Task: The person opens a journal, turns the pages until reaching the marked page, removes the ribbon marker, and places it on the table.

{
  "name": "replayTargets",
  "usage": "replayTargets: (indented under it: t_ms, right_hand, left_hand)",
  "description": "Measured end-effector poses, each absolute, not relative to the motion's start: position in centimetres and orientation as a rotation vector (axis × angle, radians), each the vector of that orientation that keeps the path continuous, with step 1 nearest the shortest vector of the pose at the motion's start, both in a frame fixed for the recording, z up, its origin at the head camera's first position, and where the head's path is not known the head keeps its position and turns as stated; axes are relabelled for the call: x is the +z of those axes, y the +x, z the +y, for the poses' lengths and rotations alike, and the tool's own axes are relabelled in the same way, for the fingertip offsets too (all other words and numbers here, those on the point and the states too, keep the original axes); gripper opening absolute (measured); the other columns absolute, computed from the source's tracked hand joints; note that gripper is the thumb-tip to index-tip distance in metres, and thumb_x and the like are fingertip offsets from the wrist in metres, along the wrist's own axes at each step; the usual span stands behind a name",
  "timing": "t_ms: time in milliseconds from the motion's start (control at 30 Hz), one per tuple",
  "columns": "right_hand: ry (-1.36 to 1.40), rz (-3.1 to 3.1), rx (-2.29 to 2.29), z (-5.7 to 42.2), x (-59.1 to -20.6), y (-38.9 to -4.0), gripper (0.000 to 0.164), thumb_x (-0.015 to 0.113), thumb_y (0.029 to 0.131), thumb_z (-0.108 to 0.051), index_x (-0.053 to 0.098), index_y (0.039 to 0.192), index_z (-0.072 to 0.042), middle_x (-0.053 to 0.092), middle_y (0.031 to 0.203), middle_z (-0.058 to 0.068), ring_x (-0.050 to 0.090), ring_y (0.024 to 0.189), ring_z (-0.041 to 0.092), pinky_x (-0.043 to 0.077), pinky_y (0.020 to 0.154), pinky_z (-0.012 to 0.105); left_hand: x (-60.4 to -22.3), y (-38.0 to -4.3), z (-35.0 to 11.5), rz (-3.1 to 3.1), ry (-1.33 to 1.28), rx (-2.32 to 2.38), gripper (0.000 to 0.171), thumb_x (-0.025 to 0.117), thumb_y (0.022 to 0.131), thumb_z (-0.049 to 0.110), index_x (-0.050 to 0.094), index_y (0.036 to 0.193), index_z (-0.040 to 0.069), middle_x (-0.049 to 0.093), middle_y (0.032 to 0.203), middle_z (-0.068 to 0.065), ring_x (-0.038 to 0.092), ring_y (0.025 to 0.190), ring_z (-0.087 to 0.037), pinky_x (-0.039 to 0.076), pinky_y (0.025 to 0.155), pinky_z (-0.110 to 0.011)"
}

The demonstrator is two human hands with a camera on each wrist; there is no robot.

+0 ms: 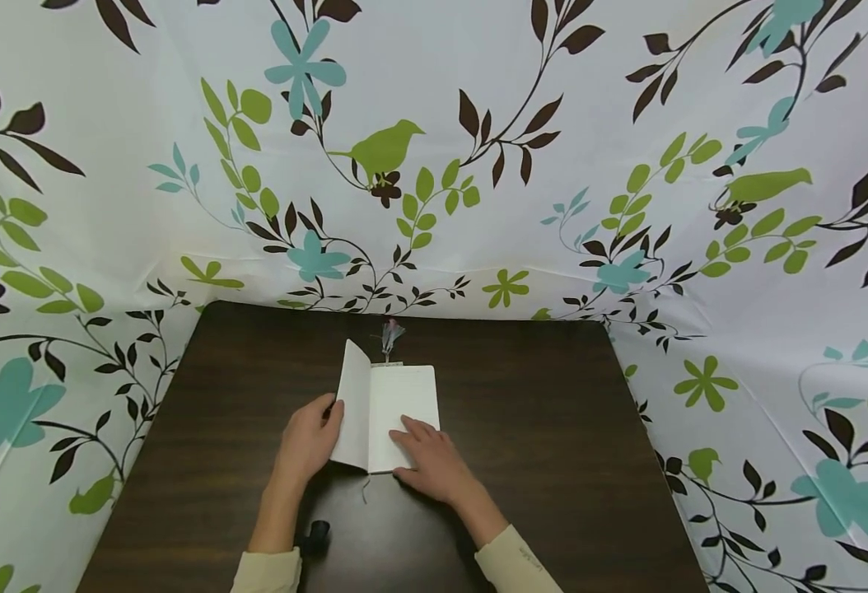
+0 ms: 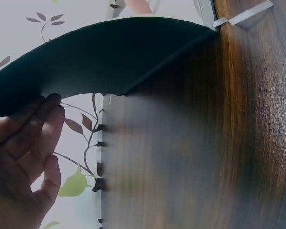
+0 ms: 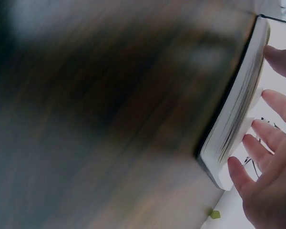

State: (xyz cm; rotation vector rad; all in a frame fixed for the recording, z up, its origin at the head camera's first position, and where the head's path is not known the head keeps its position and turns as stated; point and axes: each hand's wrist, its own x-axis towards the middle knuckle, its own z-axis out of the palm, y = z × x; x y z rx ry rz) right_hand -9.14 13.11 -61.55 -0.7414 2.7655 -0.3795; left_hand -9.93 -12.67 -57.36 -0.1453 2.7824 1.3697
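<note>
A notebook with a dark cover lies open on the dark wooden table, its visible pages blank and white. My left hand holds the outer edge of the raised left cover. From the left wrist view, the cover's dark outside bows upward, with fingers against its edge; the thumb is hidden there. My right hand rests on the lower part of the right page, fingers spread. The right wrist view has those fingertips along the edge of the page block.
A tasselled bookmark sticks out past the notebook's top, and a thin ribbon trails from its bottom. A small black object is beside the left forearm. Printed fabric surrounds the table behind and at both sides.
</note>
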Motion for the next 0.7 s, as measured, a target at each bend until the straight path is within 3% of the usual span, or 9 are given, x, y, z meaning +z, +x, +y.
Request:
replayTargets:
  t_ms: [233,467,700]
  right_hand:
    - [-0.85,2.747,-0.336,14.1,-61.8,-10.0,0.063,0.075,0.101,-0.043,0.055,0.158,-0.028,0.043,0.172,0.002,0.047,0.153,0.026,0.046,0.114,0.057]
    - [-0.875,2.68,-0.42,14.9,-61.3,-10.6,0.05,0.073,0.103,-0.042,0.063,0.15,-0.027,0.046,0.17,-0.001,0.047,0.154,0.023,0.045,0.117,0.062]
    - [-0.87,2.643,-0.45,15.2,-61.0,-10.6,0.045,0.07,0.105,-0.037,0.065,0.149,-0.028,0.044,0.171,-0.003,0.044,0.156,0.022,0.041,0.12,0.061]
  left_hand:
    - [-57.4,-9.8,-13.3,2.784,-0.158,1.345,0.034,0.051,0.114,0.034,0.074,0.126,0.013,0.079,0.111,-0.008,0.073,0.099,-0.024,0.055,0.081,-0.044]
    - [-57.4,-9.7,-13.4,2.768,-0.17,1.356,0.035,0.05,0.115,0.034,0.074,0.129,0.012,0.079,0.114,-0.009,0.072,0.101,-0.025,0.055,0.085,-0.047]
    - [-57.7,-9.7,-13.3,2.752,-0.175,1.372,0.038,0.049,0.115,0.036,0.072,0.133,0.013,0.079,0.116,-0.009,0.072,0.099,-0.023,0.056,0.083,-0.043]
